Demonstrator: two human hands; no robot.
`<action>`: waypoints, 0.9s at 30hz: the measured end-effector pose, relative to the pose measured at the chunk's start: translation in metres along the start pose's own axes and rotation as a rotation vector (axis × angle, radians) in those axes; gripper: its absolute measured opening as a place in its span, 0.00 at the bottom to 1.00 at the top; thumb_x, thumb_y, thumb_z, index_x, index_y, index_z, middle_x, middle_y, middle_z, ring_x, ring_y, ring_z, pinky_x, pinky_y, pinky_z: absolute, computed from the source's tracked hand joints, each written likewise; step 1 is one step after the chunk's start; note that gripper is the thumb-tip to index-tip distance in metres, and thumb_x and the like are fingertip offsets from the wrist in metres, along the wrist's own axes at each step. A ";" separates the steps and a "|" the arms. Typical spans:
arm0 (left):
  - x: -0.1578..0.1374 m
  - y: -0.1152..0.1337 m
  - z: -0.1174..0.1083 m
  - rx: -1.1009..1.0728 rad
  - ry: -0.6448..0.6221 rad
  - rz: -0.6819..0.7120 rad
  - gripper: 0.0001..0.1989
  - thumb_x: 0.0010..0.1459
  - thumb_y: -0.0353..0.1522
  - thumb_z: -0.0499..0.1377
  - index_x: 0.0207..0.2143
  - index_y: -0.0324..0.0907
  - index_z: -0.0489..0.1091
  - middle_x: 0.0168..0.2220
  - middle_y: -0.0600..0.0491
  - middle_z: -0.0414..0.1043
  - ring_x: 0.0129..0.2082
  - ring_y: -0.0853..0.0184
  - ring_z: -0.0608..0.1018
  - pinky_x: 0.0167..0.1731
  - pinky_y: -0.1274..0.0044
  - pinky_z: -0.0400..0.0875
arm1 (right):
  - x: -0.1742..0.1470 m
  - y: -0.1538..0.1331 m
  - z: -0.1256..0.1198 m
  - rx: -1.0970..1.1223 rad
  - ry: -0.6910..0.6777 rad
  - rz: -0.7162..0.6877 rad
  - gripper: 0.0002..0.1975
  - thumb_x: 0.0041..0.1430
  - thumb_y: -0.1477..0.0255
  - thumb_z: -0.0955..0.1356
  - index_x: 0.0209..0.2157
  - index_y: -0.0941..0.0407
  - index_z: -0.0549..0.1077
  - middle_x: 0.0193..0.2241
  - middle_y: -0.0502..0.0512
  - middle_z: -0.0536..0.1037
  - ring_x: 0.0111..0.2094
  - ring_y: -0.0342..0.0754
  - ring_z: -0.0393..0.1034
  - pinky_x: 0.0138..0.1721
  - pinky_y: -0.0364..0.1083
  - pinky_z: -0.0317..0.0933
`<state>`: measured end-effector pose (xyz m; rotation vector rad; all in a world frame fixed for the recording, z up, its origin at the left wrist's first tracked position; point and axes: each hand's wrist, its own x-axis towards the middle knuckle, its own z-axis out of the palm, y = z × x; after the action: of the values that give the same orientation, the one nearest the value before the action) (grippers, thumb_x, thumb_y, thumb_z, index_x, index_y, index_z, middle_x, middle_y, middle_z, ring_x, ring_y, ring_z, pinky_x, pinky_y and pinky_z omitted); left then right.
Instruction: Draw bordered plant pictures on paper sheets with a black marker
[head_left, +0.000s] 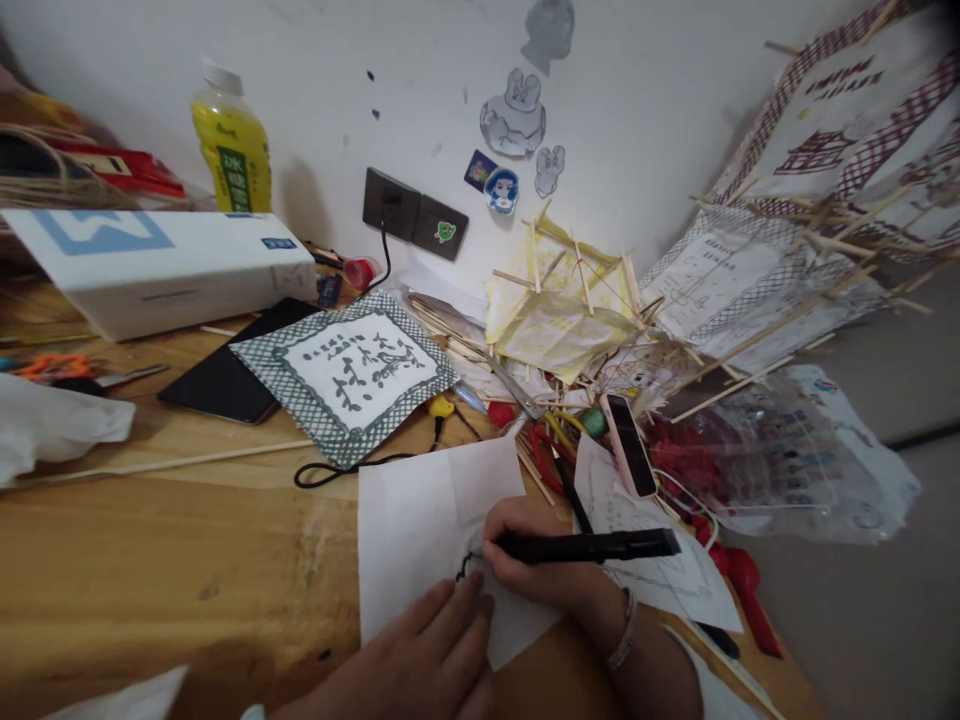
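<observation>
A black marker pen [592,545] is pinched in my right hand [532,560], its tip down on a white sheet of paper [409,520]. Short black wavy strokes show on the paper at the tip. My left hand [427,655] lies flat on the lower part of the sheet, fingers stretched out just below the strokes. Beyond the sheet is a paper panel [341,375] with a dark green lattice border and painted leaves. Another drawn sheet [652,550] lies partly under my right forearm.
A white box [210,285], a black tablet-like slab [232,370] and orange-handled scissors [67,370] are at left. A yellow drink bottle [232,140] stands behind the box. Stick-and-paper frames [562,310] crowd the right, near a phone-like device [628,445] and a plastic bag [795,460].
</observation>
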<state>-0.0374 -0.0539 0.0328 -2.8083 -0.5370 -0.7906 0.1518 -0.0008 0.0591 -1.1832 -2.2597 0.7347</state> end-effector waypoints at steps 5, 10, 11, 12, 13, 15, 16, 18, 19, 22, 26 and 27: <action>0.002 -0.001 0.000 0.015 -0.013 0.004 0.05 0.59 0.33 0.59 0.34 0.41 0.71 0.42 0.48 0.76 0.46 0.59 0.74 0.47 0.70 0.65 | 0.000 0.001 0.000 0.019 0.007 -0.002 0.07 0.50 0.75 0.64 0.20 0.55 0.64 0.19 0.48 0.70 0.22 0.42 0.64 0.25 0.39 0.58; 0.000 0.001 0.000 0.013 -0.026 0.005 0.07 0.59 0.35 0.59 0.34 0.40 0.72 0.42 0.46 0.76 0.46 0.59 0.74 0.48 0.69 0.65 | 0.001 -0.002 -0.001 0.017 0.003 0.013 0.07 0.50 0.75 0.64 0.20 0.55 0.64 0.19 0.48 0.70 0.23 0.42 0.63 0.26 0.40 0.58; 0.000 0.001 0.000 0.013 -0.028 0.008 0.06 0.59 0.35 0.59 0.34 0.41 0.72 0.42 0.47 0.76 0.47 0.59 0.74 0.48 0.69 0.65 | 0.001 -0.002 -0.001 0.014 0.004 0.014 0.07 0.50 0.75 0.64 0.20 0.55 0.64 0.19 0.48 0.70 0.23 0.42 0.63 0.25 0.40 0.58; 0.000 0.001 0.000 0.013 -0.034 0.012 0.06 0.59 0.35 0.59 0.34 0.41 0.71 0.42 0.47 0.76 0.47 0.58 0.74 0.48 0.69 0.65 | 0.001 -0.002 -0.001 0.011 0.005 0.014 0.06 0.50 0.75 0.64 0.21 0.55 0.64 0.19 0.48 0.70 0.23 0.42 0.63 0.25 0.40 0.57; 0.000 0.001 0.000 0.014 -0.045 0.015 0.06 0.59 0.34 0.60 0.34 0.41 0.72 0.42 0.47 0.76 0.47 0.58 0.74 0.48 0.69 0.65 | 0.001 -0.002 -0.001 0.006 0.005 0.016 0.06 0.50 0.75 0.64 0.21 0.55 0.65 0.19 0.48 0.70 0.23 0.42 0.63 0.25 0.40 0.57; 0.001 0.001 -0.001 0.015 -0.051 0.014 0.06 0.58 0.34 0.60 0.34 0.41 0.72 0.42 0.47 0.76 0.47 0.58 0.74 0.47 0.69 0.65 | 0.001 -0.001 0.000 -0.011 0.009 0.024 0.06 0.50 0.75 0.64 0.21 0.55 0.65 0.19 0.48 0.70 0.23 0.42 0.63 0.25 0.40 0.57; 0.002 0.001 -0.001 0.016 -0.048 0.011 0.06 0.58 0.34 0.60 0.34 0.40 0.72 0.42 0.47 0.76 0.46 0.58 0.74 0.47 0.69 0.65 | 0.001 0.000 0.001 -0.018 0.012 0.026 0.06 0.50 0.75 0.64 0.21 0.55 0.65 0.19 0.48 0.70 0.23 0.42 0.63 0.25 0.40 0.57; 0.002 0.000 -0.003 0.016 -0.039 0.007 0.05 0.58 0.34 0.60 0.34 0.40 0.72 0.42 0.47 0.76 0.46 0.58 0.74 0.47 0.69 0.65 | 0.001 0.000 0.001 -0.023 0.018 0.025 0.06 0.50 0.75 0.64 0.21 0.55 0.65 0.19 0.47 0.69 0.22 0.42 0.62 0.25 0.40 0.56; 0.002 0.000 -0.003 0.015 -0.039 0.008 0.05 0.58 0.33 0.60 0.34 0.41 0.72 0.42 0.47 0.76 0.46 0.59 0.74 0.47 0.69 0.65 | 0.001 -0.001 0.001 -0.022 0.018 0.022 0.07 0.50 0.75 0.64 0.20 0.55 0.64 0.19 0.47 0.69 0.22 0.42 0.62 0.25 0.40 0.56; 0.002 0.000 -0.004 0.024 -0.048 0.005 0.05 0.58 0.33 0.60 0.34 0.41 0.71 0.42 0.48 0.76 0.46 0.59 0.74 0.47 0.70 0.65 | 0.001 -0.002 0.000 -0.022 0.016 0.017 0.07 0.50 0.76 0.64 0.20 0.55 0.64 0.19 0.47 0.68 0.22 0.41 0.62 0.25 0.39 0.56; 0.002 0.001 -0.002 0.044 -0.053 0.006 0.05 0.59 0.33 0.60 0.33 0.41 0.71 0.42 0.47 0.76 0.46 0.59 0.74 0.47 0.70 0.66 | 0.001 -0.001 0.000 -0.020 0.007 0.014 0.06 0.50 0.76 0.64 0.21 0.55 0.64 0.19 0.46 0.68 0.23 0.41 0.62 0.26 0.39 0.56; 0.001 0.000 -0.001 0.048 -0.045 0.009 0.05 0.59 0.34 0.59 0.33 0.41 0.71 0.42 0.48 0.76 0.46 0.59 0.75 0.46 0.70 0.66 | 0.001 0.000 0.001 -0.035 0.008 0.027 0.06 0.50 0.76 0.64 0.21 0.55 0.64 0.19 0.46 0.69 0.23 0.41 0.62 0.26 0.39 0.56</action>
<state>-0.0364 -0.0541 0.0343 -2.7879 -0.5432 -0.7051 0.1510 -0.0005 0.0580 -1.2328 -2.2626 0.7018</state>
